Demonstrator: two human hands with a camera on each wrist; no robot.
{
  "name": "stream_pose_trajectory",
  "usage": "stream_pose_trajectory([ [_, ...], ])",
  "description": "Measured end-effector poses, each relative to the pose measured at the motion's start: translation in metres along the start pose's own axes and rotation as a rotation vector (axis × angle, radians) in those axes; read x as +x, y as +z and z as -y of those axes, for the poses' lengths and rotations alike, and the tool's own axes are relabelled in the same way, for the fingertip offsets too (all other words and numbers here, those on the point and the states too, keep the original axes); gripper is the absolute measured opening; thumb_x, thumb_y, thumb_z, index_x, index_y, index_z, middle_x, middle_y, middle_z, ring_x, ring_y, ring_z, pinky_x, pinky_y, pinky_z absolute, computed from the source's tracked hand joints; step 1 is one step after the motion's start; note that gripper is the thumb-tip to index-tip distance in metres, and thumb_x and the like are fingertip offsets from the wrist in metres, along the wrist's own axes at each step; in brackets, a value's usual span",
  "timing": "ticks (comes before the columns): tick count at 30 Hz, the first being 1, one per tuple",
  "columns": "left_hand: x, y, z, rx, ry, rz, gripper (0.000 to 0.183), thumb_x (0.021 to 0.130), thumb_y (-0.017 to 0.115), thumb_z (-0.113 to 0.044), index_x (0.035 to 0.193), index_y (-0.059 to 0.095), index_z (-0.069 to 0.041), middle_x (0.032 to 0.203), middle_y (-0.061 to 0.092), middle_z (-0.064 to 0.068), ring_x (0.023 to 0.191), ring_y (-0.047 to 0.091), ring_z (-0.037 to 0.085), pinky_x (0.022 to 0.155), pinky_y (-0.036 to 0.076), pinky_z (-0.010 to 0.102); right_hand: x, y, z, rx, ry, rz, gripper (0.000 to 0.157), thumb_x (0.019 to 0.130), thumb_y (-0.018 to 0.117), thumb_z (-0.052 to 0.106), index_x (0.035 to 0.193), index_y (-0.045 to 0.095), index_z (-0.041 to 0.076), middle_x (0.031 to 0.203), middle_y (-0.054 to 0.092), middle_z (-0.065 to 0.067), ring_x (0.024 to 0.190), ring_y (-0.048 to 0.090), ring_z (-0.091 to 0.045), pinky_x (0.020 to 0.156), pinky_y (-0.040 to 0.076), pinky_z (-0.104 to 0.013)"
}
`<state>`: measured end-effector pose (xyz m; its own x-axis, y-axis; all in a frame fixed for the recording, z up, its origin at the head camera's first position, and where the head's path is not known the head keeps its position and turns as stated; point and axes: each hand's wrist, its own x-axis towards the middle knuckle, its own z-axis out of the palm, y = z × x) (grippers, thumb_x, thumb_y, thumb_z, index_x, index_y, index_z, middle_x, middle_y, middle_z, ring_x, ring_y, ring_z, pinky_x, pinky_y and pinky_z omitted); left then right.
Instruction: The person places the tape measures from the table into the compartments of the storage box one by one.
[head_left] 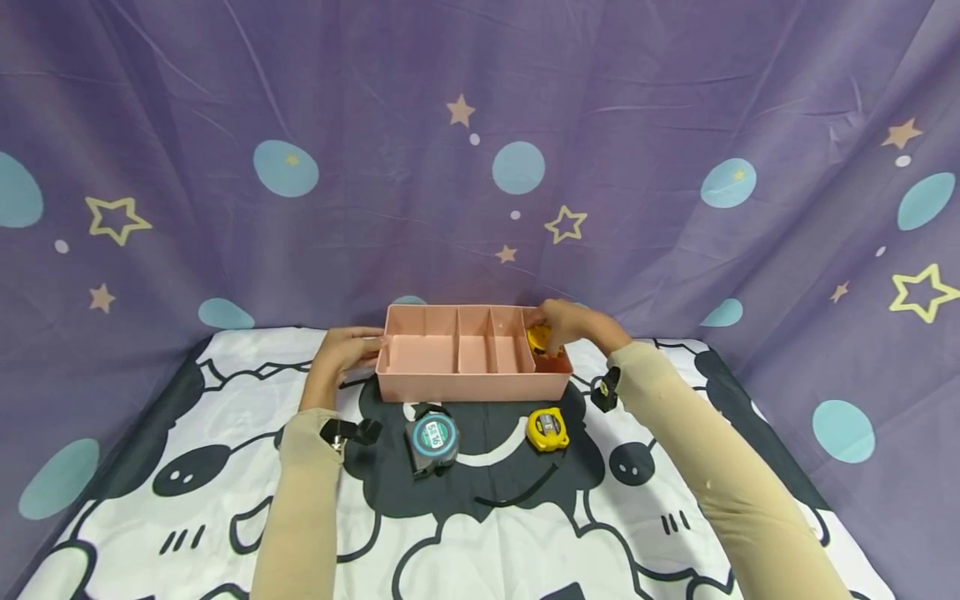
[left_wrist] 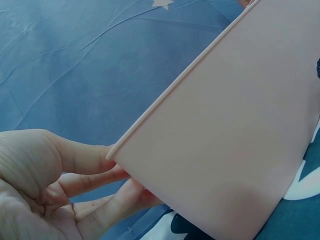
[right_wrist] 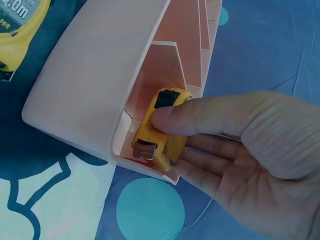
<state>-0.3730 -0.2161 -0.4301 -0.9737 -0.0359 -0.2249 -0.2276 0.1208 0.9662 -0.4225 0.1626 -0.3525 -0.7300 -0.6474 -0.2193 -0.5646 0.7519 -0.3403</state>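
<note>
A pink divided box (head_left: 472, 387) lies across the bed-like cloth. At its left end my left hand (head_left: 347, 350) holds the end wall, the thumb (left_wrist: 87, 157) at the rim corner and the other fingers below it. My right hand (head_left: 567, 323) pinches a yellow tape measure (right_wrist: 167, 132) between thumb and fingers, inside the rightmost compartment. The tape measure is tilted, its metal hook end towards the compartment's outer corner. In front of the box lie a grey tape measure (head_left: 432, 442) with a blue ring and another yellow tape measure (head_left: 547, 429).
A black strap (head_left: 517, 492) curves out below the yellow tape measure. The cloth (head_left: 480, 550) has a black-and-white cartoon print. Right behind the box hangs a purple curtain (head_left: 375, 208) with stars and dots.
</note>
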Motion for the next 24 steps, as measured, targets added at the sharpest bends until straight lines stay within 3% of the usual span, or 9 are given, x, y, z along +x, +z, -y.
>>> stream_pose_trajectory([
  [11,-0.0004,0.0003,-0.0005,0.024,0.004,-0.001,0.049,0.099,0.066,-0.011,0.142,0.054,0.008,0.137,0.06,0.027,0.081,0.073,0.003,0.086,0.063,0.025,0.0041,-0.0019,-0.0023,0.08,0.042,0.05,0.062,0.064,0.077,-0.011,0.125,0.066,-0.006,0.114,0.074,-0.017,0.092,0.061,-0.024,0.078,0.057,-0.027],
  [18,0.0011,0.0,0.0008,0.036,0.0,-0.011,0.049,0.098,0.067,-0.013,0.142,0.056,0.006,0.138,0.06,0.026,0.086,0.074,0.006,0.086,0.063,0.024,0.0041,-0.0061,-0.0008,0.078,0.103,0.074,0.065,0.067,0.079,-0.008,0.131,0.064,-0.005,0.126,0.07,-0.019,0.105,0.061,-0.027,0.099,0.059,-0.04],
  [24,0.0022,-0.0003,0.0028,0.019,0.002,-0.007,0.05,0.098,0.067,-0.012,0.142,0.055,0.007,0.135,0.064,0.023,0.085,0.073,0.005,0.084,0.063,0.023,0.0059,-0.0089,-0.002,0.084,0.113,0.094,0.063,0.068,0.079,-0.007,0.129,0.065,-0.004,0.126,0.07,-0.019,0.11,0.063,-0.028,0.102,0.058,-0.042],
])
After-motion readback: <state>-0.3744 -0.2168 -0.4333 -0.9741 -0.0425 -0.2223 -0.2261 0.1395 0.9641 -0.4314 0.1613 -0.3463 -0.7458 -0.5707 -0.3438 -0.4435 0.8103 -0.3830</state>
